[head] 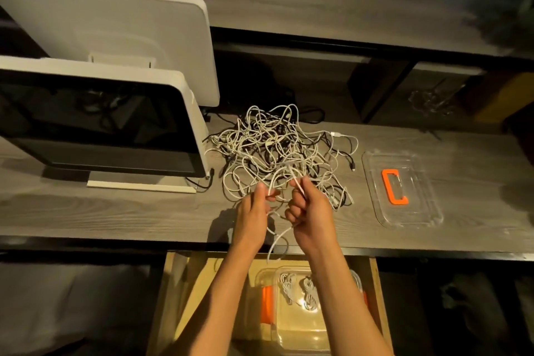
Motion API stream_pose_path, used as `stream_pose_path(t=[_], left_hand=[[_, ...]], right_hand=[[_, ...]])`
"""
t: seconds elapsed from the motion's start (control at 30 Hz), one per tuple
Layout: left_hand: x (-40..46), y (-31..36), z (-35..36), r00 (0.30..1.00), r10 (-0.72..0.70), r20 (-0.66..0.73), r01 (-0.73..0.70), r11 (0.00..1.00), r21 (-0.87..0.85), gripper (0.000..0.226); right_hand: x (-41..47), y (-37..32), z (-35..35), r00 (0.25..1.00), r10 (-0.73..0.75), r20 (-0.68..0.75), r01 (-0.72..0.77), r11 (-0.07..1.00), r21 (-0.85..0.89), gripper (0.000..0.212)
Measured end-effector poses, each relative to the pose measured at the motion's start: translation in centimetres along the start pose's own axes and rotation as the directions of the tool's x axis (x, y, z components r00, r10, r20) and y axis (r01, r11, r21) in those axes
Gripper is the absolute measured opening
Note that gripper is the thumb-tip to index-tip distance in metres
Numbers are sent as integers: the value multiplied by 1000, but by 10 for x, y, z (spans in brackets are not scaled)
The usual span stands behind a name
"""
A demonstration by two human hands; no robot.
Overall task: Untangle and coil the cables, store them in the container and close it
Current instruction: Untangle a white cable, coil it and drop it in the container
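Head view looks down on our 2 hands working at the 6 o'clock edge of the cable tangle [277, 153], a loose heap of white and dark leads in the middle of the grey desk [115, 211]. Our left hand [254, 211] has its fingers curled round a white cable [277, 237], thumb up; our right hand [309, 211] pinches the same strand between thumb and fingers, with the rest of its fingers closed below. We hold the 2 hands near each other, we judge, so that a short length stays taut between them and can be drawn free of the heap or wound into a loop. The loose tail of that cable hangs from the hands toward 6 o'clock, over the desk edge.

Below the desk, at 6 o'clock from the hands, an open wooden drawer [179, 298] holds the clear container [289, 324] with orange latches; 2 small white coils [297, 289] lie inside it. It sits straight under the hands, likely so each finished coil can be dropped in. Its clear lid [375, 196], with an orange handle, lies on the desk at 3 o'clock from the tangle, well apart from the heap and out of the way until closing.

At 9 o'clock from the tangle stands a white-framed monitor [101, 124], screen dark. Most of the heap is still knotted, so we judge the task early.
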State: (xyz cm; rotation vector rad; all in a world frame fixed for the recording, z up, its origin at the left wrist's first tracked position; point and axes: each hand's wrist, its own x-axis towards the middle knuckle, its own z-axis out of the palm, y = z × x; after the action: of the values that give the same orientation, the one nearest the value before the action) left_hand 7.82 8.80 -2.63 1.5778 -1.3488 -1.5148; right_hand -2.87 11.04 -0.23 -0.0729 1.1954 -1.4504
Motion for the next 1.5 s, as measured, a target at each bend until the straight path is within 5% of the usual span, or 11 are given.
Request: stream_pose_path(t=[0.17,0.37,0.5,0.63,0.8,0.97,1.07,1.1,1.23,1.37,1.5], left_hand=[[-20,35,4,990,27,138,-23,999,-32,88],[-49,71,4,978,156,140,-153,988,-36,58],[-65,96,1,968,236,86,-213,953,-215,39],[-80,115,-4,986,139,91,-64,825,-562,25],[-83,136,-11,995,103,5,-70,714,-696,22],[-92,154,-9,994,113,15,-75,753,-654,24],[-93,168,-3,991,90,99,-1,747,-665,23],[-93,173,-2,985,76,152,50,725,-687,23],[-92,198,6,956,107,275,145,640,-755,25],[-76,221,5,971,110,214,117,560,-820,29],[-52,223,0,993,43,114,72,548,-833,28]], right_hand=[[-32,-35,11,984,-94,154,80,993,92,29],[-51,-70,5,953,-282,113,291,954,-70,18],[-59,-80,-11,951,-306,47,307,910,-280,32],[-67,-86,-31,959,-282,-27,263,922,-285,37],[-71,-100,-55,965,-231,-120,170,908,-384,38],[-76,-112,-62,958,-286,-24,184,677,-713,47],[-79,-115,-60,846,-501,184,369,299,-880,62],[-83,-117,-57,822,-514,246,422,259,-869,60],[-105,-113,-40,859,-175,480,457,685,-568,60],[-116,-97,-36,755,64,652,392,754,-528,71],[-121,-102,-31,711,-66,700,400,857,-324,39]])
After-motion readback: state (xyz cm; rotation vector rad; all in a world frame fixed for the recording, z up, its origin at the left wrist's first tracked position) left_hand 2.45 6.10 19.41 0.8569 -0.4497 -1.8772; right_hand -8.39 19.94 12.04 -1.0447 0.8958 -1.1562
